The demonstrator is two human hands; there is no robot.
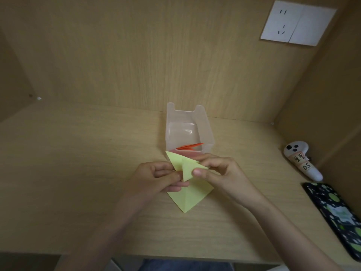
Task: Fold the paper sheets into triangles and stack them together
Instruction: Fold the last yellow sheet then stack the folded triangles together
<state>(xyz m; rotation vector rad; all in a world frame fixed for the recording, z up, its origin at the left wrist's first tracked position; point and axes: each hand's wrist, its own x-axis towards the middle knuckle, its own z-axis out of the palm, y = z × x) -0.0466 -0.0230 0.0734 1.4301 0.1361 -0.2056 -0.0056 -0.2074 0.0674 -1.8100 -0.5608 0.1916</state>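
Mid-frame, above the counter (pixel 78 173), both hands are pinching one yellow sheet (pixel 192 194), its long axis running from the lower point up toward the frame's centre. Left hand (pixel 156 178) is closing fingers on the left flap; right hand (pixel 218 173) is pressing thumb and fingers on the small folded triangle. Just beyond, a clear box (pixel 188 130) is holding orange triangles (pixel 189 147).

A study nook at a built-in wooden desk (pixel 78 173) is suggested. The desk is enclosed by matching wood panels on 3 sides; a wall socket (pixel 297 23) is set above it, and a phone (pixel 336 216) is laid at its right edge.
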